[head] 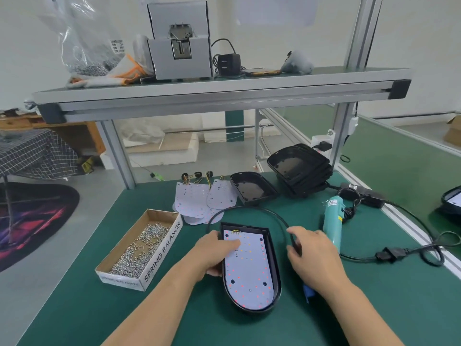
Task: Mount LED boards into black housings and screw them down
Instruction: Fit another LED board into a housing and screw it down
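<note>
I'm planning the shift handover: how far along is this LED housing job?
Done: one LED board sits inside the front housing. In hand: the left hand presses on that board; the right hand grips a black cable. Left: its dark mounting holes look unscrewed, the screwdriver lies unused, and loose boards, an empty housing and a stack of housings wait behind.

White walls (411, 33), grey floor (74, 196), green-topped workbench (74, 308)

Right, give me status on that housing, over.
Left hand flat on LED board, seated in black housing. Right hand grips black cable looping behind housing. Teal screwdriver lies beside right hand, untouched.
</note>
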